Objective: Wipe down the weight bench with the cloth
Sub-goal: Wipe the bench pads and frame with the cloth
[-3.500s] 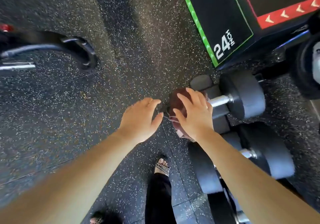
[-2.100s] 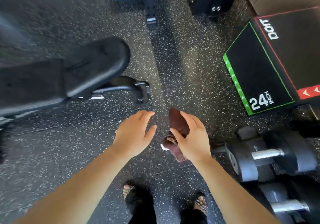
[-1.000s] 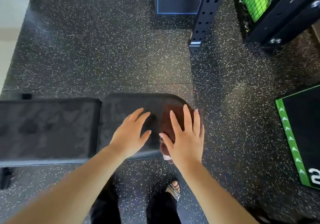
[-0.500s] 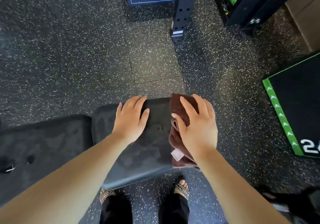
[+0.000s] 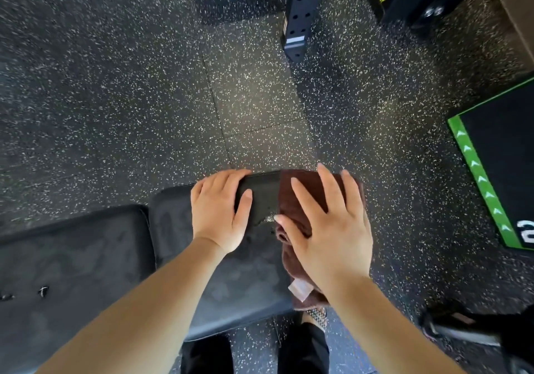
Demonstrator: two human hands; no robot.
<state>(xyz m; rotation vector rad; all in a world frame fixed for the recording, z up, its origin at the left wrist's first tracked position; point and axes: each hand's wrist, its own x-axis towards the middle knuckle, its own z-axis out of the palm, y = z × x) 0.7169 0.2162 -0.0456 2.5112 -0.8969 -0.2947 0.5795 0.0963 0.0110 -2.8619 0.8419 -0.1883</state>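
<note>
The right hand [image 5: 326,229] lies flat on the brown cloth [image 5: 297,197], palm down. Its fingers [image 5: 332,188] are straight and spread apart, pressing the fabric onto the bench [image 5: 231,281] rather than pinching it, and the thumb [image 5: 289,229] points left along the cloth's edge. The cloth is draped across the right end of the seat pad. It reaches from the far edge to the near one, where a bunched part with a white label [image 5: 300,291] hangs over. The left hand [image 5: 218,214] rests on the bare pad just beside the cloth without touching it. Its fingers [image 5: 219,180] are held close together with the tips at the pad's far edge; whether they hook over that edge cannot be told. Its thumb [image 5: 244,209] is held apart and lies on the top surface. A second, longer pad [image 5: 72,258] joins the seat pad on the left. The bench stands on a black speckled floor [image 5: 115,84]. A black post [image 5: 303,12] with rows of holes stands further off, and a box [image 5: 497,171] with a green arrowed border lies to the right. A sandalled foot [image 5: 316,314] shows below the cloth's hanging end.
</note>
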